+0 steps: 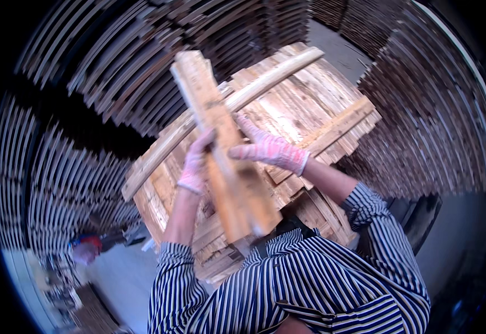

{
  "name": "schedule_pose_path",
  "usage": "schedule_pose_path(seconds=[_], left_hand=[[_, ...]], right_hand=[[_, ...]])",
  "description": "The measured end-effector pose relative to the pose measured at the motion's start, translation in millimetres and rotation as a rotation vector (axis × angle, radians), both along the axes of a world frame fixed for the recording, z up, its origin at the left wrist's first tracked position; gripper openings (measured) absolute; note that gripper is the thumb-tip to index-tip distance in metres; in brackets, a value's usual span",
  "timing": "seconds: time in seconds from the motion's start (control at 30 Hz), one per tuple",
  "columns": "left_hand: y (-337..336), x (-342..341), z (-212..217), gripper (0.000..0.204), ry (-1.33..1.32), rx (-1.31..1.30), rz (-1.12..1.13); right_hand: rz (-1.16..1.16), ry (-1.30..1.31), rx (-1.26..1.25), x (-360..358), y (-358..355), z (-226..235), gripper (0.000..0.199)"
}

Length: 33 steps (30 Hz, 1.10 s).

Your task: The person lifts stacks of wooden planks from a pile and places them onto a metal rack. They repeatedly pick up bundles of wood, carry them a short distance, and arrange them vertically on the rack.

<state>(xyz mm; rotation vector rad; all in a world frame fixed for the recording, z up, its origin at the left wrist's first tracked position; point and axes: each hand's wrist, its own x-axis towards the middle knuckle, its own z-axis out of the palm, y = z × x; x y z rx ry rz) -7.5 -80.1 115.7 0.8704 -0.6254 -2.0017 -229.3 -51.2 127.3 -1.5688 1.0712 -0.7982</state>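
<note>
A few wooden boards [216, 108], held together as a bundle, slant across the middle of the view, with the near ends close to my torso. My left hand [196, 162], in a pink and white glove, grips the bundle along its left edge. On the opposite edge, my right hand [273, 149] wears a matching glove and has its thumb over the top face; part of its fingers is hidden behind the wood. Beneath the bundle is a stack of pale boards [315, 94] laid side by side. Two narrow strips, a far one [282, 73] and a right one [340, 127], lie across that stack.
Tall stacks of thin boards rise at the left [59, 178], at the far side [243, 28] and at the right [432, 117]. Grey floor [123, 278] shows at the lower left, near a blurred reddish and blue shape [90, 245].
</note>
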Motion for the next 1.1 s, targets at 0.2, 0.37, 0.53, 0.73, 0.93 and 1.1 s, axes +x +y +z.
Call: schedule_pose_path(seconds=[0.2,0.37,0.53,0.73,0.93,1.1], left_hand=[[2.4,-83.8,-28.2,0.067,-0.031,-0.226,0.370],[-0.5,-125.8,-3.2,0.085,-0.242,-0.280,0.014],[56.9,-72.6,-2.8,0.099,-1.263,-0.916,-0.517],[197.4,38.7,-56.5,0.091,-1.831,-0.632,-0.493],[196.5,31.5,-53.4,0.079,-1.701,-0.561,-0.493],[188.2,17.2,-56.2,0.078,-1.686,-0.604,-0.424]], right_hand=[[-0.058,-0.177,0.128,-13.4,-16.3,2.6,0.139],[-0.193,-0.068,0.306,-59.8,-14.0,53.6,0.121],[-0.387,0.703,-0.126,-139.6,-56.1,26.6,0.116],[-0.424,0.948,0.010,-176.8,-38.4,-23.1,0.110],[-0.358,0.975,0.026,-168.0,-30.4,-24.4,0.112],[-0.402,0.822,-0.205,-224.0,-41.8,-65.0,0.117]])
